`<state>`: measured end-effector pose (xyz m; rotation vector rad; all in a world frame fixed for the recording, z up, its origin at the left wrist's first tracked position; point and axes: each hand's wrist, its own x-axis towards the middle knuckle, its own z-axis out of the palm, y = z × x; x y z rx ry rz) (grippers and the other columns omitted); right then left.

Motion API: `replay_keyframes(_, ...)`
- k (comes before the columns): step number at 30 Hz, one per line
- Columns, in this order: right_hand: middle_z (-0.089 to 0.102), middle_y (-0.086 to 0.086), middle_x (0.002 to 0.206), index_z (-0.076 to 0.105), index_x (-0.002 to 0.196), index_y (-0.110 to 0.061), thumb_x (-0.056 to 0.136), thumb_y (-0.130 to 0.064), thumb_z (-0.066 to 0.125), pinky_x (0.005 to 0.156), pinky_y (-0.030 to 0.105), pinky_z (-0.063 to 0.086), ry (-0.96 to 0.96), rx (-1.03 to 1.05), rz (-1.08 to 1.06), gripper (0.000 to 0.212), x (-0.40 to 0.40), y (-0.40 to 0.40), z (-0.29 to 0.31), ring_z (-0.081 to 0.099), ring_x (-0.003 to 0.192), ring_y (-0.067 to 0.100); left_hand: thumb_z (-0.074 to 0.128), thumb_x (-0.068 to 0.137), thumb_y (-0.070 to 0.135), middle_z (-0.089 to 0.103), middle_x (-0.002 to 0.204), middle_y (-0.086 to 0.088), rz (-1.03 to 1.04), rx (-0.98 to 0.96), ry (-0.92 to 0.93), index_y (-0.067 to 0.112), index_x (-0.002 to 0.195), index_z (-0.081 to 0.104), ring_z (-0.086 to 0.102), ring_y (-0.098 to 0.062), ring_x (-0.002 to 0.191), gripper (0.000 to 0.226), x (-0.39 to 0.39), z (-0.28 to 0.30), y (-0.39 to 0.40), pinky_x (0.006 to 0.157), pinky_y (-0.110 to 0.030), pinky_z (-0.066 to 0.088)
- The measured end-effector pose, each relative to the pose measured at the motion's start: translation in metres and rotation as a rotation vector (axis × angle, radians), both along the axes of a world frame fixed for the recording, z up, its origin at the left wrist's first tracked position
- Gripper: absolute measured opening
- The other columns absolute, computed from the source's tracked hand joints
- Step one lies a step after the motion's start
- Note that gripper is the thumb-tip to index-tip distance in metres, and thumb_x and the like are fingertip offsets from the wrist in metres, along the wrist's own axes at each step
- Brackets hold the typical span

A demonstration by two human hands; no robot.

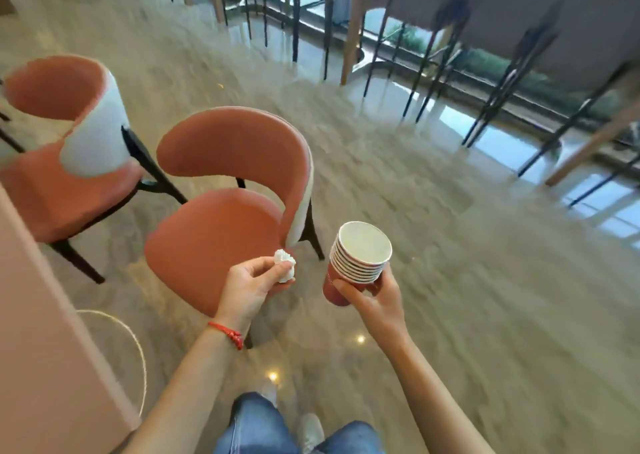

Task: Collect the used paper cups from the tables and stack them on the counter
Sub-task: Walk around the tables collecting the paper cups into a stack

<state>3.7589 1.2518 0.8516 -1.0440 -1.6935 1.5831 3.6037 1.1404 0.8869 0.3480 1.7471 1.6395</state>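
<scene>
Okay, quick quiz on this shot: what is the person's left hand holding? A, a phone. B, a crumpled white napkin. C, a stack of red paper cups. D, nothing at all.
B: the left hand pinches a crumpled white napkin between its fingertips, while the stack of red paper cups sits in the right hand.

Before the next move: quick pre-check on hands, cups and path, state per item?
1. Right hand has a grip on the cup stack: ok, fingers curl round it.
2. Stack nested straight: ok, rims sit evenly, though held tilted.
3. Left hand free for another cup: not ok, it pinches a crumpled tissue.
4. Floor ahead clear: ok, but a chair stands close on the left.
5. Counter in sight: cannot tell.
</scene>
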Motion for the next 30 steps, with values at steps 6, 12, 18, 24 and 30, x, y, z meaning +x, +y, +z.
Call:
replay_keyframes(6,0.069,-0.011,0.098,0.056,0.103,-0.031,0.058,-0.023,0.085,0.085,0.031,0.052,0.024,-0.012,-0.302,0.054,0.057,0.037,0.005,0.065,0.096,0.007,0.070,0.077,0.009,0.069,0.072,-0.006,-0.299,0.041,-0.097,0.006,0.073,0.071,0.066,-0.019,0.069,0.005,0.027,-0.002,0.084,0.064,-0.022,0.056)
replay_keyframes(12,0.070,-0.005,0.100,0.058,0.105,-0.026,0.060,-0.020,0.085,0.083,0.028,0.051,0.049,-0.005,-0.540,0.053,0.095,0.068,0.003,0.066,0.095,0.011,0.071,0.077,0.013,0.067,0.065,-0.001,-0.577,0.075,-0.093,0.010,0.068,0.073,0.065,-0.015,0.068,0.010,0.051,-0.007,0.158,0.061,-0.017,0.053)
replay_keyframes(18,0.070,-0.005,0.098,0.059,0.101,-0.024,0.066,-0.008,0.082,0.073,0.014,0.051,0.068,0.010,-0.704,0.046,0.112,0.103,0.003,0.066,0.087,0.002,0.071,0.076,0.014,0.065,0.069,-0.005,-0.727,0.129,-0.095,0.002,0.077,0.072,0.065,-0.016,0.069,0.012,0.059,-0.003,0.222,0.065,-0.020,0.055)
replay_keyframes(24,0.069,-0.004,0.100,0.058,0.108,-0.017,0.066,-0.006,0.082,0.075,0.016,0.051,0.068,0.007,-0.793,0.049,0.132,0.138,-0.002,0.066,0.087,0.001,0.070,0.077,0.012,0.067,0.065,0.000,-0.819,0.111,-0.117,0.011,0.067,0.074,0.065,-0.013,0.067,0.010,0.079,-0.011,0.279,0.062,-0.018,0.053)
replay_keyframes(30,0.070,-0.004,0.099,0.059,0.104,-0.022,0.066,-0.004,0.081,0.078,0.018,0.052,0.069,-0.002,-0.843,0.047,0.169,0.197,-0.055,0.066,0.087,0.002,0.072,0.075,0.014,0.067,0.067,-0.002,-0.874,0.073,-0.096,0.010,0.068,0.074,0.065,-0.015,0.068,0.008,0.115,-0.066,0.349,0.063,-0.018,0.054)
